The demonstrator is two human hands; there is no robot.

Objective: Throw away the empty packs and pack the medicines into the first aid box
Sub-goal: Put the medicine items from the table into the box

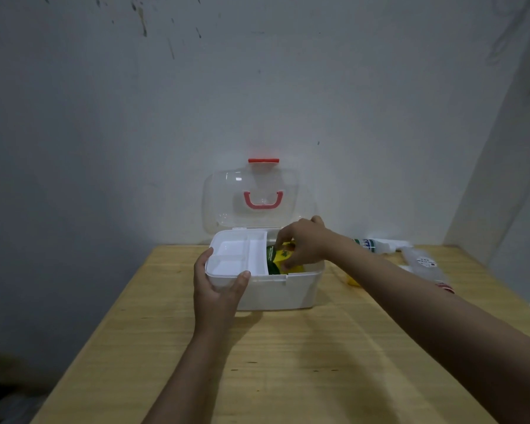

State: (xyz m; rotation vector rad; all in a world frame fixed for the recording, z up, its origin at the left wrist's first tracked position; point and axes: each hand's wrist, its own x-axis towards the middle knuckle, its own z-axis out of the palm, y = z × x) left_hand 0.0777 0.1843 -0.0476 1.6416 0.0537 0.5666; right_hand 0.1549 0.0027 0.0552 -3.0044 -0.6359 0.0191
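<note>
- A white first aid box (276,290) is sitting on a wooden table (288,362), toward the table's 12 o'clock edge, close against a pale wall (257,87).
- Its clear lid (227,197) is standing open and upright behind the box, showing a red handle (263,201) on its face and a red latch (263,160) at the top edge.
- A white divided tray (242,255) is sitting in the top of the box, covering its 9 o'clock half.
- The left hand (218,289) is gripping the box's near corner at 9 o'clock, fingers curled around the side and thumb pressing on the front rim beside the tray.
- The right hand (303,244) is reaching into the open 3 o'clock half of the box, its fingers pinching a green and yellow medicine pack (274,258) that is lying inside, just beside the tray's edge.
- At 3 o'clock from the box, partly hidden behind the right forearm, a white bottle (377,243) with a blue-green label is lying on its side on the table.
- Near it, a clear plastic packet (423,264) is resting on the table; its contents are too blurred to tell.
- A small yellow item (352,281) is peeking out beneath the forearm, just beside the box.
</note>
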